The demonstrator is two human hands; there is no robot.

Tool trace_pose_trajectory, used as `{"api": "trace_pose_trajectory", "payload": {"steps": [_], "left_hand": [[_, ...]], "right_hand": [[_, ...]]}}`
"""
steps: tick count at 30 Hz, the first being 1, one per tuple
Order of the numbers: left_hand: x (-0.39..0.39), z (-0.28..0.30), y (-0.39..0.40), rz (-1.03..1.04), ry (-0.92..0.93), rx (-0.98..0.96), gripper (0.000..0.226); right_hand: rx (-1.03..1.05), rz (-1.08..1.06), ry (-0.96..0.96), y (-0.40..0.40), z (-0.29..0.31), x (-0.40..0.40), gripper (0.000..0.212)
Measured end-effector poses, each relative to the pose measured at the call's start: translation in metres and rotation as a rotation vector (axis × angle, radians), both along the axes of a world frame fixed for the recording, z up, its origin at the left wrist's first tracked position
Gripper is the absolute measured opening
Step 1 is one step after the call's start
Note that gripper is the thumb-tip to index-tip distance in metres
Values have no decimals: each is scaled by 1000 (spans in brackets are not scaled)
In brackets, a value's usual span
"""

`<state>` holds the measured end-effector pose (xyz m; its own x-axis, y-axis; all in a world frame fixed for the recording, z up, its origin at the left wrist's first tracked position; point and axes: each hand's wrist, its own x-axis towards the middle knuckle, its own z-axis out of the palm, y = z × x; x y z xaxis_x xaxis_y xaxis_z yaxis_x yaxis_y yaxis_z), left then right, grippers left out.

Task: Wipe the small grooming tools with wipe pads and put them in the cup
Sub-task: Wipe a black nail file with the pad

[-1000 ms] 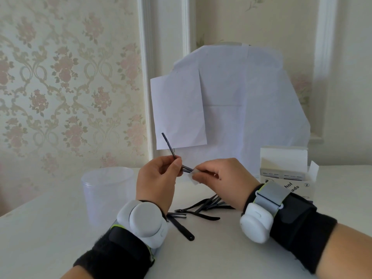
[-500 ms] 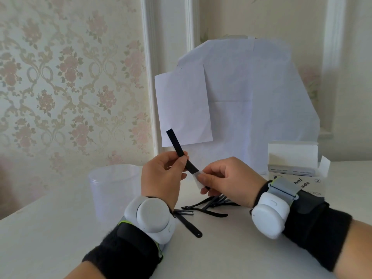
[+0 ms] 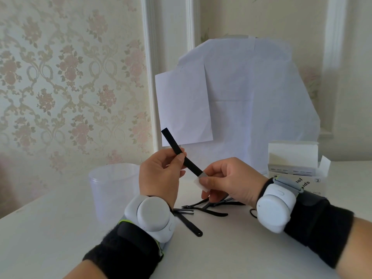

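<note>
Near edge: both wrists carry white sensor pods over black bands.

Loose tools [image 3: 209,208] lie on the white table [image 3: 231,254], just beyond the wrists: thin black pieces in a small heap, one flat strip [image 3: 190,223] lying apart toward the near side. Not yet wiped, by my judgement.

Mid: left hand [image 3: 161,178] pinches a flat black tool [image 3: 181,156] about mid-length, thumb and fingers curled round it, far end tilted up and left. Right hand [image 3: 231,182] pinches a small white wipe pad [image 3: 200,182] folded over the tool's lower end.

Handling, judged: tool looks light, thin, stiff, probably metal. A damp pad may make it slick, so keep the mid-length pinch firm and hold by the flat faces. Pad is soft and will crumple.

Left, beyond the left hand: translucent cup [image 3: 112,190], upright; contents unclear.

Far right: open pad box [image 3: 298,170]. Paper-covered object behind.
</note>
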<state>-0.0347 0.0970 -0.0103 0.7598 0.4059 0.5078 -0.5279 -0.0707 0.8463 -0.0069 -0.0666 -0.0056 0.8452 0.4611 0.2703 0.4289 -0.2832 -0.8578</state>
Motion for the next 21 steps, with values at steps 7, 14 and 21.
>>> {"api": "trace_pose_trajectory", "payload": {"steps": [7,14,21], "left_hand": [[-6,3,-5,-27,-2,-66,13],[-5,1,-9,-127,11,78,10],[-5,-1,-10,-149,-5,124,9]], "right_hand": [[-21,-124,-53,-2,-1,3,19],[-44,-180,-246,3,1,1,15],[-31,-212,-333,3,-1,6,13]]}}
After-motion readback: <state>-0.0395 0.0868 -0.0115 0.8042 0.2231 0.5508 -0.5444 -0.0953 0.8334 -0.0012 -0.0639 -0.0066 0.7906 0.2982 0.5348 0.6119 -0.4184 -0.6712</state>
